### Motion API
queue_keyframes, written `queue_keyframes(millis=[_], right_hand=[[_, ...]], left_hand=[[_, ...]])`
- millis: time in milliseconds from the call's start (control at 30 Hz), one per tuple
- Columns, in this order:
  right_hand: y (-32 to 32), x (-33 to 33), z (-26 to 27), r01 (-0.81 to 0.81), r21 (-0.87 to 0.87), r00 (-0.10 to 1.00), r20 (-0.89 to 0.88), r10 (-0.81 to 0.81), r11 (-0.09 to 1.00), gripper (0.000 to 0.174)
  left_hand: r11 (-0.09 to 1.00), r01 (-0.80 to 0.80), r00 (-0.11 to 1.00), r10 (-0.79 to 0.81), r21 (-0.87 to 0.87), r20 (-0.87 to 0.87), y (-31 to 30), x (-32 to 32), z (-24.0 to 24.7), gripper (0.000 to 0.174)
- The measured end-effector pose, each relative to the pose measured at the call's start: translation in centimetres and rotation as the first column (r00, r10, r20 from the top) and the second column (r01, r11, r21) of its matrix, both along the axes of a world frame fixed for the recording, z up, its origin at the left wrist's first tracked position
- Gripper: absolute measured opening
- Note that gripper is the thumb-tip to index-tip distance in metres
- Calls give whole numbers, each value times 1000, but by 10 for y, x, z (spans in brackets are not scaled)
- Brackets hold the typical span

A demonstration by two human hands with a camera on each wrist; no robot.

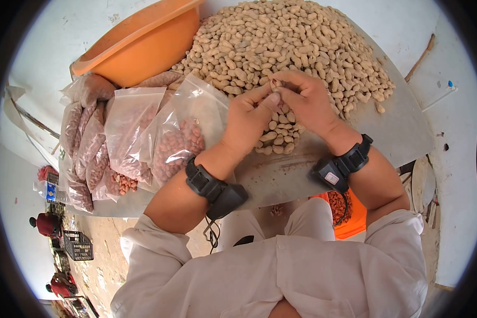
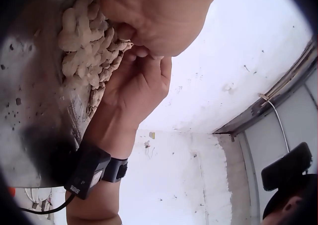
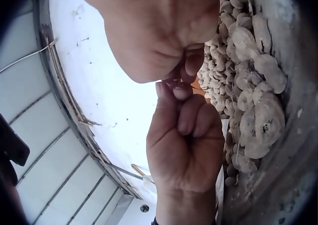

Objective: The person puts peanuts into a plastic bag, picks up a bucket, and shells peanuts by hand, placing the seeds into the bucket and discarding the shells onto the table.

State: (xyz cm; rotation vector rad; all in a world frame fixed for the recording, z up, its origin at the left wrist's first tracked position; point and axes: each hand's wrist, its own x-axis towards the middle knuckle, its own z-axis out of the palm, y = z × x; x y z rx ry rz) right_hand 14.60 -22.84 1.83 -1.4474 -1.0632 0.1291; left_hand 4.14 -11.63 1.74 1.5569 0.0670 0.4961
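Both hands meet fingertip to fingertip over the metal tabletop [image 1: 403, 127]. My left hand [image 1: 246, 119] and my right hand [image 1: 307, 103] pinch a single peanut [image 1: 275, 86] between thumbs and forefingers. A reddish bit shows at its top; the fingers cover most of it. In the right wrist view the left hand [image 3: 186, 140] has its other fingers curled toward the palm. Just under the hands lie several unshelled peanuts [image 1: 278, 137], joined to the large heap of peanuts [image 1: 281, 37] behind them.
Left of the hands are clear bags of red-skinned kernels [image 1: 177, 143], with more filled bags [image 1: 85, 148] beyond. An orange basin [image 1: 143, 47] leans at the back left. Below the table edge, an orange container [image 1: 355, 217] holds reddish pieces. A white wall [image 1: 456, 159] stands at right.
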Motion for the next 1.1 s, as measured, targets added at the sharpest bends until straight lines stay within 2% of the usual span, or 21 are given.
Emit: queue_keyframes(millis=[100,167,267,400,500,567,700,767,867,967,1100], right_hand=[[2,3,-1,-96,4,995,11,96,995,23],[3,3,-1,-129,-22,991,17,129,991,23],[2,1,4,-257,-45,959,-137,249,965,22],[2,1,4,-249,5,943,-226,244,968,20],[4,3,-2,-257,92,901,-338,273,962,19],[6,3,-4,-267,154,844,-439,308,951,19],[9,3,-10,-263,271,766,-525,371,926,22],[11,2,-11,-226,331,723,-573,386,916,24],[10,3,-10,-221,312,745,-557,366,924,25],[10,2,-9,-126,251,821,-517,243,960,25],[8,7,-9,-150,151,960,-215,181,977,22]], left_hand=[[956,21,999,-29,-293,-25,3,-1,7,21],[951,40,998,-51,-308,-30,10,2,2,19],[963,63,998,-68,-261,-8,22,10,-13,19],[988,37,999,-32,-147,31,20,13,-13,16],[964,1,997,21,-265,78,16,17,-18,16],[964,-8,997,28,-266,70,15,16,-17,16],[955,-23,997,42,-296,60,15,16,-16,16],[925,-10,995,46,-380,85,12,17,-15,16],[878,58,992,2,-476,123,11,15,-10,15],[846,95,993,-47,-525,104,17,15,-13,16],[746,127,990,-134,-654,38,19,15,-12,21]])
